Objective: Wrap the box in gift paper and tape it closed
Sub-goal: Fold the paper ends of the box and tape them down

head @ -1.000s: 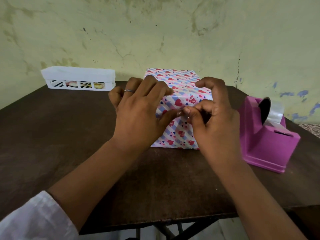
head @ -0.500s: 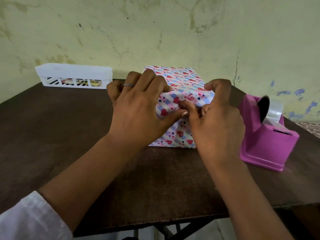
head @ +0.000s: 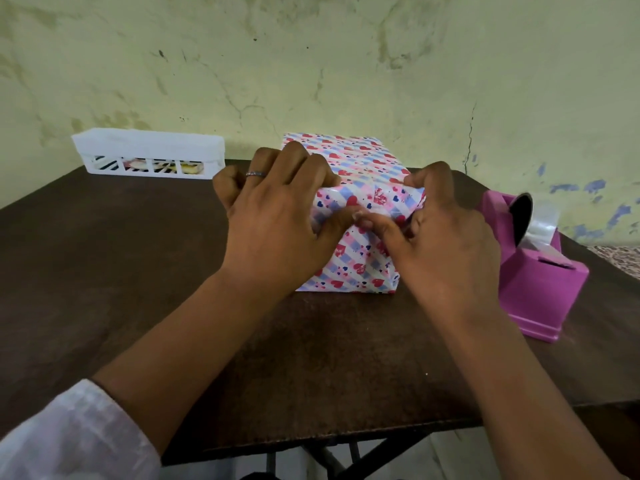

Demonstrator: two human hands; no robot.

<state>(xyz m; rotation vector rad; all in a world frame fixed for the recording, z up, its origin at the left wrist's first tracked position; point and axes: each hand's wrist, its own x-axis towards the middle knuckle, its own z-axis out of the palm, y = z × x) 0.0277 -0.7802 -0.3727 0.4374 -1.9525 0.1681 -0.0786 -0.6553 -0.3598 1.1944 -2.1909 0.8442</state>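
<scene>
1. The box sits in the middle of the dark brown table, near the far edge by the wall
2. The box is covered in gift paper with red and blue hearts and pink and blue stripes
3. The left hand lies on the left side of the box; its fingers are bent and close together, pressing down on the top, and its thumb pushes the paper flat on the near side
4. A ring is on one finger of the left hand
5. The right hand is on the right side of the box; its fingers curl over the top corner, and its thumb presses the paper right next to the left thumb
6. The two thumb tips touch
7. A pink tape holder with a roll of clear tape stands just to the right of the box
8. A white basket sits at the far left of the table, well apart from the box
</scene>
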